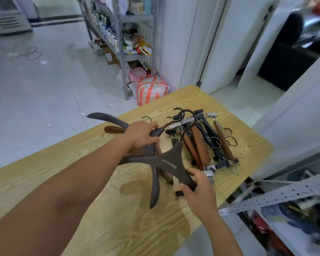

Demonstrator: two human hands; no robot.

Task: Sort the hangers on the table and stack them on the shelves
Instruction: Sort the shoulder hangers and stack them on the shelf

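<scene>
Obscured and illegible items.
The left hand [141, 134] covers the point where the dark coat hangers [166, 157] cross. The white lettering [170, 164] on the top one is too small to read. The right hand [199, 190] partly hides one arm's end. The metal shelf [284, 193] at right is blurred and cut off by the frame edge.

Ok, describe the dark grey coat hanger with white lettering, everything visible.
The dark grey wide-shouldered coat hanger looks matte, with small white lettering at its middle. It lies across other dark hangers over the pale wooden table. The right hand grips one arm's end; the other arm ends near the left hand. Its hook is not visible.
</scene>
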